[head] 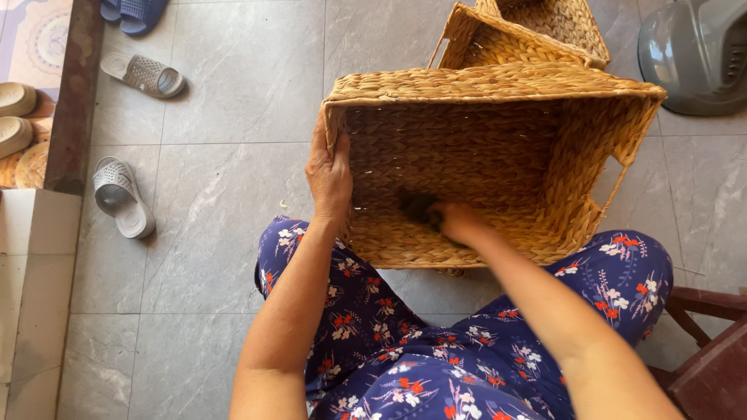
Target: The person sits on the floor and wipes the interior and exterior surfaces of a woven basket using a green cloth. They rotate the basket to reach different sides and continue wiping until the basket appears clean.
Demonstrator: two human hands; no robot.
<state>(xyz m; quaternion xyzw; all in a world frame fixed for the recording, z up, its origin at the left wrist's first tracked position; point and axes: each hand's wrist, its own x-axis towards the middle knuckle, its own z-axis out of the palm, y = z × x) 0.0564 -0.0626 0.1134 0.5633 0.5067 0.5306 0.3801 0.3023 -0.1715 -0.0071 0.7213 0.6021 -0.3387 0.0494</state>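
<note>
The person sits with knees apart in flowered blue trousers (405, 365), and a large woven basket (482, 167) is tipped on its side between the knees, its mouth facing them and its lower edge resting on the floor (210, 233).

The left hand (329, 175) is clamped over the basket's left rim, thumb inside and fingers wrapped round the outside, keeping it steady. The right hand (459, 222) reaches deep inside, low on the woven wall. It is blurred, closed around a small dark thing (419, 206) that may be a brush or cloth; what it is cannot be told.

To do this well, the left hand's hold should stay firm so the basket does not roll or slide on the smooth tiles. The right hand does best following the run of the weave, and should press lightly so that no strands snag or pull loose.

To the right, a dark wooden chair (712, 350) stands close by the right knee and could cramp the elbow. Behind the basket are two more woven baskets (537, 35), touching it at the back. Grey sandals (120, 194) lie well apart to the left, and a grey plastic object (696, 50) sits far right.
</note>
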